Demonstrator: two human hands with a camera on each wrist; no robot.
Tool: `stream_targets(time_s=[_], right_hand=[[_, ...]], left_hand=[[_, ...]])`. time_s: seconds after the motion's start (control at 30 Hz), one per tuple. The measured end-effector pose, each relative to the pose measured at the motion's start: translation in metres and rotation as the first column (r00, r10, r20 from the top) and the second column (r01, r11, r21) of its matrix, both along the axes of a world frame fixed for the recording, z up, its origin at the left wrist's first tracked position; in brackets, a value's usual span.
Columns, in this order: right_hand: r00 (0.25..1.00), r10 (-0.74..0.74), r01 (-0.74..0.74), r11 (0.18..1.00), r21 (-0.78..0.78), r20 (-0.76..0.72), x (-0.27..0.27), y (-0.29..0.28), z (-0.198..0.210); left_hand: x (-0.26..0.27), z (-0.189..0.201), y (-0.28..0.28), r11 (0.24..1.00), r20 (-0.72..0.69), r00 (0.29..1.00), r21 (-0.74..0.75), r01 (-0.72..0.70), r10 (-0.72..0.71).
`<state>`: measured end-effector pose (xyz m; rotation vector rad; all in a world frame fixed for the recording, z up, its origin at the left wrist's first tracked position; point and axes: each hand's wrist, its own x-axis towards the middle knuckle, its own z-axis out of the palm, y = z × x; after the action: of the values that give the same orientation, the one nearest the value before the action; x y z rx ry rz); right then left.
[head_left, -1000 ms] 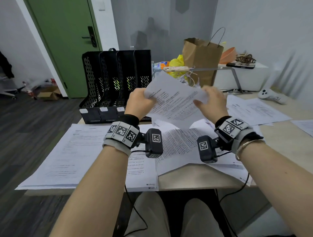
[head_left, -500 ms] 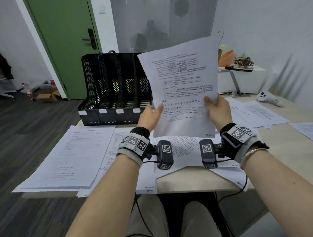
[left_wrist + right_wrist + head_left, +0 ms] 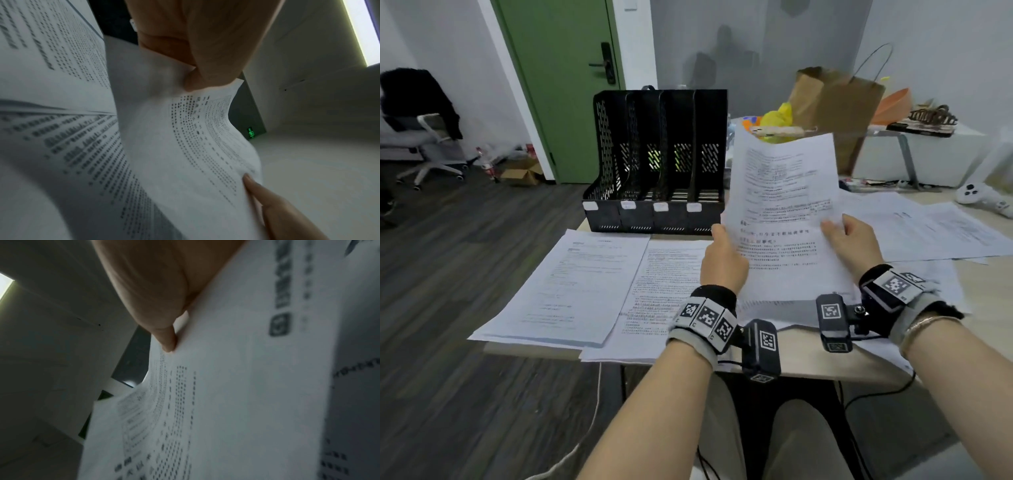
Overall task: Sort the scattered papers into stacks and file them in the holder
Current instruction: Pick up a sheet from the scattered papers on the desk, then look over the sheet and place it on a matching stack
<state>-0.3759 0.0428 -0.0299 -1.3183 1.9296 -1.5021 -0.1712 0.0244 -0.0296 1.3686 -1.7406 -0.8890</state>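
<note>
I hold one printed sheet up over the table, tilted back, between both hands. My left hand pinches its left edge and my right hand pinches its right edge. The left wrist view shows the thumb pressed on the sheet; the right wrist view shows the thumb on the paper. A black four-slot file holder stands at the table's far left. Two paper stacks lie side by side in front of it, and loose sheets are scattered on the right.
A brown paper bag, a yellow item and a white controller sit beyond the papers on the right. An office chair and a green door are off to the left. The table's near edge runs below my wrists.
The sheet was raised from a slanted hold to upright in front of me, then lowered and shifted right. My head turned left, bringing the holder and floor more into view.
</note>
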Motion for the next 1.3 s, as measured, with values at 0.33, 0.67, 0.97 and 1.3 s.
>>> stream_targets(time_s=[0.33, 0.67, 0.97, 1.3], right_hand=[[0.986, -0.064, 0.055, 0.996, 0.067, 0.154, -0.027, 0.032, 0.017], [0.981, -0.166, 0.179, 0.974, 0.136, -0.099, -0.097, 0.089, 0.012], [0.977, -0.020, -0.019, 0.983, 0.183, 0.211, -0.129, 0.136, 0.002], [0.900, -0.331, 0.349, 0.937, -0.016, 0.285, -0.194, 0.176, -0.010]], left_hand=[[-0.028, 0.007, -0.018, 0.998, 0.066, 0.998, 0.060, -0.010, 0.006], [-0.121, 0.029, -0.015, 0.998, 0.058, 0.997, -0.024, 0.057, -0.056], [-0.212, 0.033, 0.028, 0.976, 0.021, 0.977, -0.049, 0.211, -0.210], [-0.279, 0.027, 0.073, 0.869, -0.029, 0.868, -0.015, 0.495, -0.496]])
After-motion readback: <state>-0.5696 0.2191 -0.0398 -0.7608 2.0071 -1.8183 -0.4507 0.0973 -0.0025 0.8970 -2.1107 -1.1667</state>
